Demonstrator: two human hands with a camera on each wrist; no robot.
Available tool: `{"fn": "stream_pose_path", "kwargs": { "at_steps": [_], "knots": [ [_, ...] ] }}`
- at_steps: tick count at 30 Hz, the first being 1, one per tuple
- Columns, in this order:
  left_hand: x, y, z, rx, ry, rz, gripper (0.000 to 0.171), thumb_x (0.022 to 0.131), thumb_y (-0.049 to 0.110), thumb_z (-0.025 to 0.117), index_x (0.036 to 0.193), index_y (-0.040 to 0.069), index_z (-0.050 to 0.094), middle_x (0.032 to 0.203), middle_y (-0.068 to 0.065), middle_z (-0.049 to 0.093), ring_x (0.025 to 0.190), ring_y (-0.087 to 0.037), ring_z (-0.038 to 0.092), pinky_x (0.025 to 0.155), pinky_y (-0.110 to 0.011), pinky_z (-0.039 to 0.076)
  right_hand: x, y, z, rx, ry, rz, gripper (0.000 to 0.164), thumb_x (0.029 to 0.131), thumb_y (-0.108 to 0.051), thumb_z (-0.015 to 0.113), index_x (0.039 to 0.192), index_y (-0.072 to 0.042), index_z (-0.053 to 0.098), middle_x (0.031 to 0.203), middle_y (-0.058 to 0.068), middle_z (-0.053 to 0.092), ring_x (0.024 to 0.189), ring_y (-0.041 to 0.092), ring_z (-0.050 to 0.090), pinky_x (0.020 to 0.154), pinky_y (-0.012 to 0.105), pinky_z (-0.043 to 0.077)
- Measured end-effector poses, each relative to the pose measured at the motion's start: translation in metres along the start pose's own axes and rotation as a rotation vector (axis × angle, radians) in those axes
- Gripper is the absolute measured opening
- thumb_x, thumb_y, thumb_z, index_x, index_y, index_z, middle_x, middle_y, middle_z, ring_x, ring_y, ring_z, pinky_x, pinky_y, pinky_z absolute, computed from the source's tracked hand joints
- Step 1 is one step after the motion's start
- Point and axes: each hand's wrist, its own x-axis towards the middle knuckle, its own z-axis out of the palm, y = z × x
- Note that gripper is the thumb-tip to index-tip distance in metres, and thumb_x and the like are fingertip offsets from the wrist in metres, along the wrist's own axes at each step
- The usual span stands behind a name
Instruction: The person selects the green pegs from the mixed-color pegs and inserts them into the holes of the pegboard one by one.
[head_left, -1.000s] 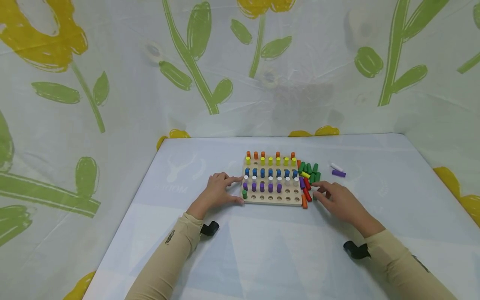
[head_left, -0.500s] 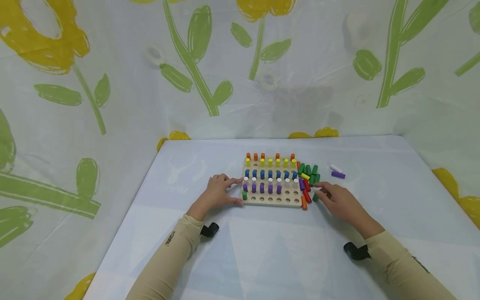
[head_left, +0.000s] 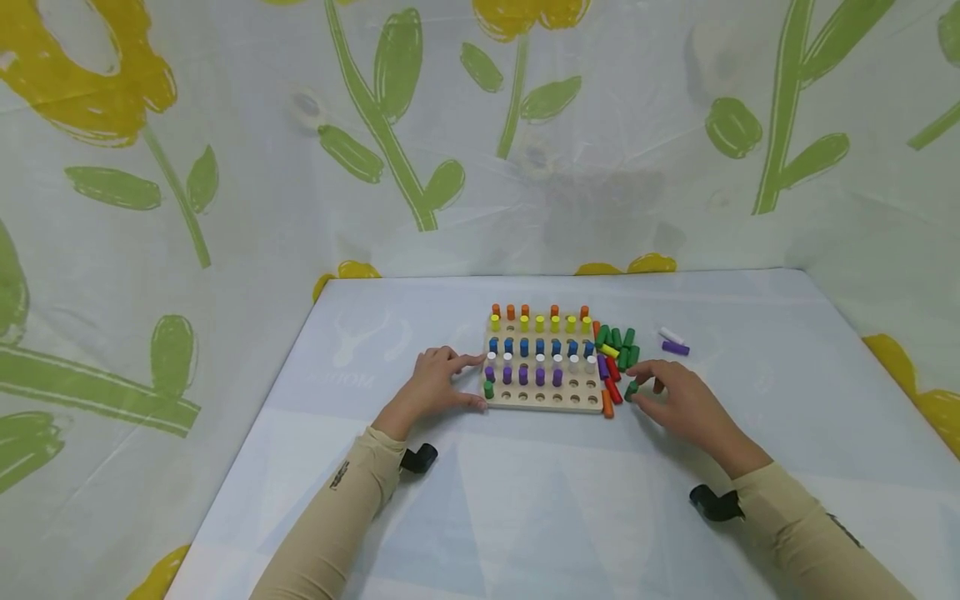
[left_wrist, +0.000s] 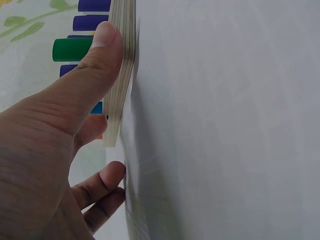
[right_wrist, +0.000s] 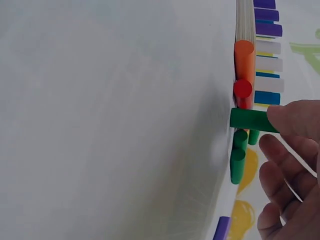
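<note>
A wooden peg board (head_left: pixel 543 407) lies mid-table with rows of orange, yellow, blue, white and purple pegs. One green peg (head_left: pixel 489 389) stands in its front left hole; bare holes run along the rest of that row. My left hand (head_left: pixel 438 379) touches the board's left side, index finger on the edge and thumb (left_wrist: pixel 105 50) at the front corner. Right of the board, my right hand (head_left: pixel 686 400) pinches another green peg (right_wrist: pixel 245 119) between thumb and index finger. This peg is upright, its lower end down at the tabletop.
Against the board's right side lie loose pegs: a red one (head_left: pixel 613 392), an orange one (head_left: pixel 607 405), a purple one (head_left: pixel 602 367), a yellow one (head_left: pixel 611 351) and several green ones (head_left: pixel 628 337). Farther right are a white peg (head_left: pixel 671 336) and a purple peg (head_left: pixel 675 348).
The green peg at my right fingertips, partly hidden before, now shows plainly and upright in the pinch. My right hand has shifted only slightly, and the left stays at the board.
</note>
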Motion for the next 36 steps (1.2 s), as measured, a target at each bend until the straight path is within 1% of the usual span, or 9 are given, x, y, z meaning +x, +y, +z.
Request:
{"fn": "stream_pose_path", "kwargs": {
  "at_steps": [8, 13, 21, 36],
  "knots": [
    [0.000, 0.000, 0.000, 0.000, 0.002, 0.000, 0.089, 0.072, 0.061, 0.085, 0.150, 0.033, 0.052, 0.107, -0.003, 0.048, 0.103, -0.024, 0.039, 0.096, -0.042, 0.032, 0.001, -0.002, 0.002, 0.013, 0.006, 0.006, 0.027, 0.093, -0.012, 0.073, 0.119, -0.005, 0.068, 0.114, 0.012, 0.067, 0.094, 0.024, 0.057, 0.077, 0.037, 0.050],
    [0.000, 0.001, -0.001, -0.001, -0.002, -0.005, 0.089, 0.072, 0.061, 0.085, 0.150, 0.033, 0.052, 0.107, -0.003, 0.049, 0.103, -0.024, 0.039, 0.097, -0.043, 0.031, 0.001, -0.006, 0.000, 0.014, 0.013, -0.002, 0.027, 0.093, -0.011, 0.074, 0.118, -0.005, 0.068, 0.113, 0.011, 0.068, 0.093, 0.024, 0.058, 0.076, 0.037, 0.050],
    [-0.001, 0.002, -0.001, 0.007, -0.009, -0.016, 0.089, 0.072, 0.060, 0.085, 0.150, 0.032, 0.053, 0.110, -0.004, 0.050, 0.106, -0.025, 0.040, 0.099, -0.044, 0.032, -0.003, -0.011, -0.003, 0.023, 0.048, -0.021, 0.028, 0.092, -0.011, 0.075, 0.118, -0.004, 0.068, 0.110, 0.010, 0.068, 0.094, 0.025, 0.057, 0.073, 0.035, 0.049],
    [-0.001, 0.003, -0.003, 0.014, -0.015, -0.018, 0.089, 0.072, 0.059, 0.085, 0.150, 0.032, 0.052, 0.108, -0.004, 0.049, 0.106, -0.025, 0.040, 0.099, -0.044, 0.031, 0.000, -0.020, 0.003, 0.024, 0.088, -0.086, 0.025, 0.091, -0.009, 0.075, 0.115, -0.004, 0.070, 0.105, 0.009, 0.069, 0.091, 0.023, 0.057, 0.072, 0.036, 0.048]
  ]
}}
